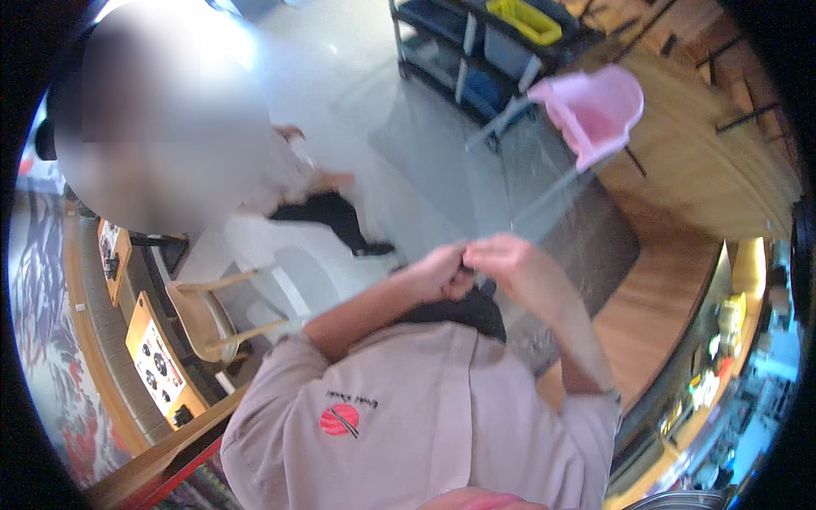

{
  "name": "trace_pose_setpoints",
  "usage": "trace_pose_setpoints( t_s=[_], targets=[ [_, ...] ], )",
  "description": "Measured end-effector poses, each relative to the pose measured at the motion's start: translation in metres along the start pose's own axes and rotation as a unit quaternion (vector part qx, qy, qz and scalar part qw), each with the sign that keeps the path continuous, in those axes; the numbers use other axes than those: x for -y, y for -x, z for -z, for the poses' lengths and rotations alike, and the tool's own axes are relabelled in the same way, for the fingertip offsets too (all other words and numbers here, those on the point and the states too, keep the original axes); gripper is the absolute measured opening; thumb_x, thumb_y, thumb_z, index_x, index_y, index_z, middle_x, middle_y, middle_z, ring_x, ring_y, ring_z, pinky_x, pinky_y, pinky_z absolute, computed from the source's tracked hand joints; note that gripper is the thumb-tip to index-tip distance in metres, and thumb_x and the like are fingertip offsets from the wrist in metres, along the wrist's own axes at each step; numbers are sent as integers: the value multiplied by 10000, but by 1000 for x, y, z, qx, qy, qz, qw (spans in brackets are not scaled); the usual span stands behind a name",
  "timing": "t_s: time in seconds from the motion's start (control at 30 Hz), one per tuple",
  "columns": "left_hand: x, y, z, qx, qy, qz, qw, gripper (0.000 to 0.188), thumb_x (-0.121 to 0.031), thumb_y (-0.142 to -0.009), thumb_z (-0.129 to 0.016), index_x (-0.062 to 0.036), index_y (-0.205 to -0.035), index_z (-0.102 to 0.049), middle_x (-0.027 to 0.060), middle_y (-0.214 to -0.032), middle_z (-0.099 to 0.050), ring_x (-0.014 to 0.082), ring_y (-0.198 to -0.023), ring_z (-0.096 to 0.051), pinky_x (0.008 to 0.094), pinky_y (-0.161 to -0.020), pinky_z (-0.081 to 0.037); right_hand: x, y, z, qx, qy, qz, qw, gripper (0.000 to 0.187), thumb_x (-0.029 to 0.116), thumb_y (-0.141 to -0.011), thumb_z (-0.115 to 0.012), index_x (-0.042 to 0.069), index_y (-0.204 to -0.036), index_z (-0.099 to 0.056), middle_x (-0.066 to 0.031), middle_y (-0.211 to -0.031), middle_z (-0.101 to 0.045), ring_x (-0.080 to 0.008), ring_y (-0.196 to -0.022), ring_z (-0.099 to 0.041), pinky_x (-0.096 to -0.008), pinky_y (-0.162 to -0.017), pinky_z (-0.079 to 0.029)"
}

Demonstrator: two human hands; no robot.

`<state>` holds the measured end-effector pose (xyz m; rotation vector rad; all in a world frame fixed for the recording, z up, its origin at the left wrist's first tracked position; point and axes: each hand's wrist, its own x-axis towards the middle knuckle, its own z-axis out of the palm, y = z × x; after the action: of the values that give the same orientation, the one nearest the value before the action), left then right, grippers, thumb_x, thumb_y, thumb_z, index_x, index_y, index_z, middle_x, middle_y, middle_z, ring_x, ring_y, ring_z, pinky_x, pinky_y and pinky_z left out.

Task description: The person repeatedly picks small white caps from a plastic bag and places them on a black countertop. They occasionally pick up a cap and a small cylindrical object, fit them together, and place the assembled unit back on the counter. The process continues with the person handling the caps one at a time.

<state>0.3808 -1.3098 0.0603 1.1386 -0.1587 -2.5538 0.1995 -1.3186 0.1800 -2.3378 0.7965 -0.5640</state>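
Observation:
In front of my waist, my left hand (pixel 444 270) and my right hand (pixel 503 258) come together, their fingertips meeting or overlapping. My left fingers are curled closed. The right fingers are pressed together over the left hand's far side. Whatever lies between them, if anything, is hidden and too blurred to make out. Below the hands is my light beige shirt (pixel 408 399) with a red round emblem on the chest.
A person in dark trousers (pixel 327 212) is to the left. Ahead stand a dark cart (pixel 433 34) with a yellow bin (pixel 525 21) and a pink high chair (pixel 595 115). A wooden chair (pixel 204 323) and tables (pixel 178 387) line the left; a lit counter (pixel 739 331) curves right.

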Motion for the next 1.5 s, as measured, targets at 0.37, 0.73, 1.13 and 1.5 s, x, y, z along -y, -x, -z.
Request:
trace_pose_setpoints(
  t_s=[0.37, 0.73, 1.13, 1.5],
  targets=[
    [-16, 30, -39, 28, -9, -21, 999, 338, -395, -1078, -320, -172, -899, -500, -42, -605, -379, 63, -411, -274, 240, -353, -191, 3, 5, 17, -30, -48, -58, 997, 287, 46, -804, -767, 45, -1090, -741, -118, -1082, -730, -286, -988, -698, -367, -845, -567],
    [8, -20, -44, 51, -99, 30, 993, 212, -275, -1057, -378, -134, -937, -481, -40, -576, -359, 65, -394, -271, 250, -346, -186, 2, 69, 10, -38, 18, -136, 990, 230, 132, -848, -656, 78, -1065, -710, -99, -1054, -697, -309, -1036, -667, -414, -866, -549],
    [45, -87, -135, 187, -293, 177, 921, 255, -213, -1047, -402, -102, -848, -517, -51, -581, -344, 59, -427, -274, 248, -378, -203, -9, 206, 39, -130, 48, -138, 981, 105, 157, -847, -614, 87, -858, -693, -95, -925, -643, -308, -951, -674, -427, -801, -561],
    [153, -197, -273, 227, -306, 225, 897, 227, -241, -1021, -385, -129, -860, -499, -44, -573, -363, 78, -390, -295, 259, -365, -208, -1, 378, 70, -242, 212, -354, 878, 333, 363, -882, -691, 50, -788, -626, -80, -807, -605, -261, -840, -666, -389, -684, -567]
  ],
)
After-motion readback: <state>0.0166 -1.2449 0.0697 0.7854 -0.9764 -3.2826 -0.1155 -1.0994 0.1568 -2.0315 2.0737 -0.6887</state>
